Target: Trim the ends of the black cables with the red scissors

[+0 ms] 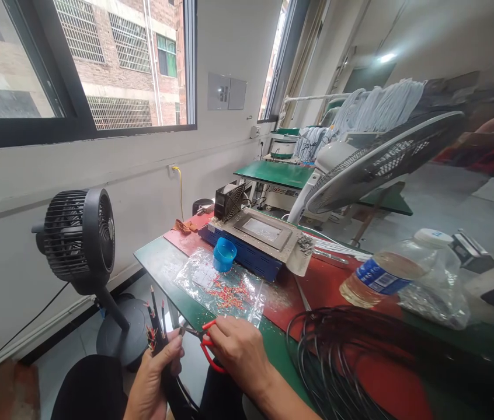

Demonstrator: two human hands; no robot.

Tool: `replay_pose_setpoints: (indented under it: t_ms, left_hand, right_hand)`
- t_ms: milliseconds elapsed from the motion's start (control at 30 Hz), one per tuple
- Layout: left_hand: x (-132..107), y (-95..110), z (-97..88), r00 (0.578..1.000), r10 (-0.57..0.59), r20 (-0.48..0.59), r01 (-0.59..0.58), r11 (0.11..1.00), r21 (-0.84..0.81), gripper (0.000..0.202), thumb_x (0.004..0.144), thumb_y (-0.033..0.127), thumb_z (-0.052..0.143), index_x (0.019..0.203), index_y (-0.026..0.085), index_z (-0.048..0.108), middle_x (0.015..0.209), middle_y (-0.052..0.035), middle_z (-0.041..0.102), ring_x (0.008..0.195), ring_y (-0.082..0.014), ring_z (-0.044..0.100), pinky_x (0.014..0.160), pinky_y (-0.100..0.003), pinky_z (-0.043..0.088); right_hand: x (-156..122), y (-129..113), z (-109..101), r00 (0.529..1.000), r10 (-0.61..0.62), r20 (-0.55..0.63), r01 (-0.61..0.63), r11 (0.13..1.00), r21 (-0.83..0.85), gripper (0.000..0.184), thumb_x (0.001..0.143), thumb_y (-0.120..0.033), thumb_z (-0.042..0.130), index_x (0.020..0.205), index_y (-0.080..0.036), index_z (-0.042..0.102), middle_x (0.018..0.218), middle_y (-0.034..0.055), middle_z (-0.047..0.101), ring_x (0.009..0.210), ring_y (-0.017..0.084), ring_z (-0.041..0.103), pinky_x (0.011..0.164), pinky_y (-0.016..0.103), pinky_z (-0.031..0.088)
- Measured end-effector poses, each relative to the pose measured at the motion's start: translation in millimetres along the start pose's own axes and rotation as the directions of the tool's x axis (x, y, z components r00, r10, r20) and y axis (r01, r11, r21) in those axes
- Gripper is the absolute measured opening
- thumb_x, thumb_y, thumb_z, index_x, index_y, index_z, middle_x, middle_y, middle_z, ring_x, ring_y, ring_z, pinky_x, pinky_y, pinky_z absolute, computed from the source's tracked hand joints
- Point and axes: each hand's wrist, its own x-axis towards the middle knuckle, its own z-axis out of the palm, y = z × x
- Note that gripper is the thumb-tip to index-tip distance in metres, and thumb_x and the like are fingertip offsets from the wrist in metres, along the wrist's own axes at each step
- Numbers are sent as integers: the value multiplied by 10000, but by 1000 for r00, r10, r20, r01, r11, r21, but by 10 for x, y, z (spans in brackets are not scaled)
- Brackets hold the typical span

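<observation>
My left hand is closed around a bundle of black cables. Their stripped ends point upward, with red and pale inner wires showing. At the right, my right hand grips a pair of red-handled scissors. The dark blades reach left to my left fingertips, close to one cable end; whether they touch it I cannot make out. Just beyond both hands, many small red and pale bits lie on a clear plastic bag. A blue cup stands at the bag's far side.
A blue machine with a flat metal top sits behind the bag. Coiled black cable covers the table's right side, near a large plastic bottle. A floor fan stands left; another fan leans over the back right.
</observation>
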Motion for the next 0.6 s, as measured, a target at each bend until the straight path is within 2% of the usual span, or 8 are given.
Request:
replay_pose_setpoints:
  t_ms: [100, 167, 233, 267, 333, 400, 467, 600]
  left_hand:
    - [-12, 26, -5, 1000, 12, -8, -12, 1000, 12, 274, 589, 245, 729, 827, 118, 676, 552, 30, 466, 495, -52, 376, 454, -161, 336]
    - [-10, 26, -17, 999, 15, -41, -13, 999, 40, 324, 577, 251, 740, 869, 126, 675, 607, 13, 506, 537, -59, 413, 492, -166, 360]
    - [17, -10, -31, 998, 15, -55, -10, 996, 93, 369, 550, 267, 757, 884, 132, 677, 641, -1, 540, 545, -62, 425, 499, -175, 361]
    - [42, -45, -38, 999, 19, -36, -14, 992, 125, 380, 539, 282, 762, 877, 128, 679, 634, -5, 552, 521, -57, 412, 477, -178, 341]
    - [108, -139, -48, 999, 29, 36, -36, 981, 189, 396, 513, 324, 769, 839, 117, 685, 584, -10, 567, 445, -43, 359, 418, -194, 265]
    - [174, -239, -50, 994, 40, 100, -63, 970, 236, 420, 473, 370, 779, 792, 113, 688, 536, -23, 586, 389, -38, 328, 398, -217, 194]
    - [212, -309, -43, 991, 49, 128, -82, 961, 264, 431, 448, 392, 784, 769, 120, 688, 517, -33, 601, 366, -39, 321, 407, -230, 166]
    - [172, -307, -10, 988, 65, 142, -105, 949, 297, 363, 504, 364, 766, 762, 120, 690, 519, -34, 602, 411, -51, 348, 435, -226, 200]
  right_hand:
    - [10, -12, -24, 999, 45, 14, -47, 989, 140, 301, 852, -273, 464, 572, -177, 516, 564, 3, 489, 528, 100, 398, 508, 281, 179]
    - [35, -6, -35, 975, 195, 110, -221, 919, 328, 321, 815, -358, 520, 552, -174, 499, 581, -2, 483, 546, 98, 407, 505, 253, 218]
    - [61, 2, -30, 893, 344, 291, -450, 716, 533, 358, 776, -450, 551, 561, -169, 496, 583, -10, 467, 557, 97, 416, 506, 227, 261]
    - [69, 3, -20, 831, 384, 403, -557, 554, 619, 382, 767, -498, 542, 580, -167, 500, 567, -19, 451, 533, 91, 411, 492, 219, 273]
    - [74, -4, 7, 714, 359, 601, -684, 175, 708, 442, 748, -587, 506, 637, -160, 512, 523, -38, 424, 452, 75, 389, 436, 207, 271]
    - [68, -17, 30, 653, 275, 705, -707, -110, 698, 481, 715, -627, 517, 662, -149, 506, 483, -50, 425, 378, 61, 373, 382, 197, 246]
    - [64, -22, 36, 653, 221, 724, -686, -233, 690, 462, 682, -596, 582, 647, -144, 492, 462, -48, 452, 357, 57, 389, 364, 187, 238]
    - [71, 6, 1, 678, 140, 721, -666, -297, 684, 416, 660, -520, 648, 618, -138, 488, 449, -41, 478, 364, 54, 407, 368, 177, 260]
